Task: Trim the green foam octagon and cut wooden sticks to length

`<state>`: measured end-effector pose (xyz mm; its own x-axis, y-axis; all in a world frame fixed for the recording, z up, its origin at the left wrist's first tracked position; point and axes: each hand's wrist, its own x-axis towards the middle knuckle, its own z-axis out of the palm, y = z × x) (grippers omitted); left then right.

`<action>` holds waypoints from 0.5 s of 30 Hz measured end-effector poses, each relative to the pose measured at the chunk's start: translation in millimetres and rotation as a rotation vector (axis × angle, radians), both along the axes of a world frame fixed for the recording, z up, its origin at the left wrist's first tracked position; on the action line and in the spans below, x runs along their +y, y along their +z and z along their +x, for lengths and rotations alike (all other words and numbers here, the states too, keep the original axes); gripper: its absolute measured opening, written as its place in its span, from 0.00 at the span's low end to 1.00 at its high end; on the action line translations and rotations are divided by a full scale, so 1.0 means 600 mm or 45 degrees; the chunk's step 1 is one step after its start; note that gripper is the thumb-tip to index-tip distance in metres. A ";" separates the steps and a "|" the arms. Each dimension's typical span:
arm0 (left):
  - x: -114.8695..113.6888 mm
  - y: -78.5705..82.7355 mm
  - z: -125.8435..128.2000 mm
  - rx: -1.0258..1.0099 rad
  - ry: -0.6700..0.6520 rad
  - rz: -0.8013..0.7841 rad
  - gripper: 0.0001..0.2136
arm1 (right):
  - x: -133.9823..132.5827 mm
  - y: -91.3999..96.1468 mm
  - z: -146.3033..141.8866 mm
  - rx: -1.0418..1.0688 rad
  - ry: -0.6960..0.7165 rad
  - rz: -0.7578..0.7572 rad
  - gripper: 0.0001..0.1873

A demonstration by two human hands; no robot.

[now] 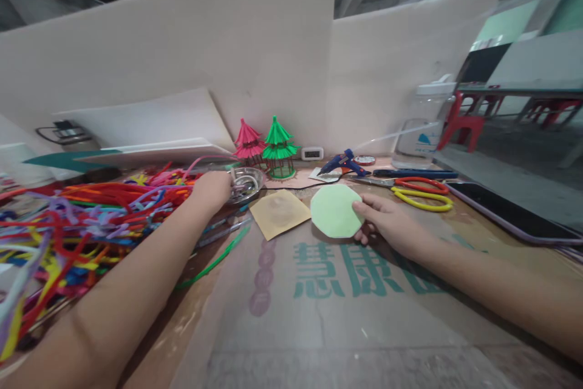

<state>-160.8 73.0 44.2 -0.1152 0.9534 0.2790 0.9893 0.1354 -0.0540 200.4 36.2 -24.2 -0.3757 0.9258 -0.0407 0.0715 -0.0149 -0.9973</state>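
While the left hand (212, 189) curls at the rim of the metal bowl (259, 181), grip unclear, the right hand (387, 225) pinches a green paper disc (334, 211) just right of the bowl. Disc cut, seemingly bare; two paper pavilions (279, 147) behind the bowl look finished.

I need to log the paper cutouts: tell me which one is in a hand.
The pale green octagon, pinched at its edge by the right hand; the tan square beside it lies flat with no hand on it.
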 end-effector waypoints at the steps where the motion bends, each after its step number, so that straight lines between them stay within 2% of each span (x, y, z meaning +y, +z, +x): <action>1: -0.001 0.005 0.006 0.019 -0.011 0.004 0.12 | 0.000 0.000 0.000 0.021 0.005 0.014 0.18; 5: -0.013 0.029 0.053 0.031 -0.131 0.095 0.18 | 0.002 0.002 -0.001 0.063 0.028 0.043 0.19; 7: -0.027 0.033 0.086 -0.011 -0.226 0.075 0.20 | 0.005 0.002 -0.002 0.108 -0.006 0.080 0.20; 9: -0.044 0.028 0.116 -0.122 -0.392 -0.104 0.21 | 0.008 0.003 -0.003 0.152 -0.056 0.115 0.23; 11: -0.058 0.015 0.136 -0.200 -0.524 -0.360 0.29 | 0.010 0.006 -0.003 0.159 -0.096 0.124 0.26; 13: -0.068 0.000 0.147 -0.182 -0.573 -0.533 0.31 | 0.011 0.011 -0.003 0.137 -0.125 0.111 0.29; 15: -0.071 -0.010 0.151 -0.140 -0.581 -0.592 0.27 | 0.010 0.016 -0.002 0.102 -0.152 0.091 0.30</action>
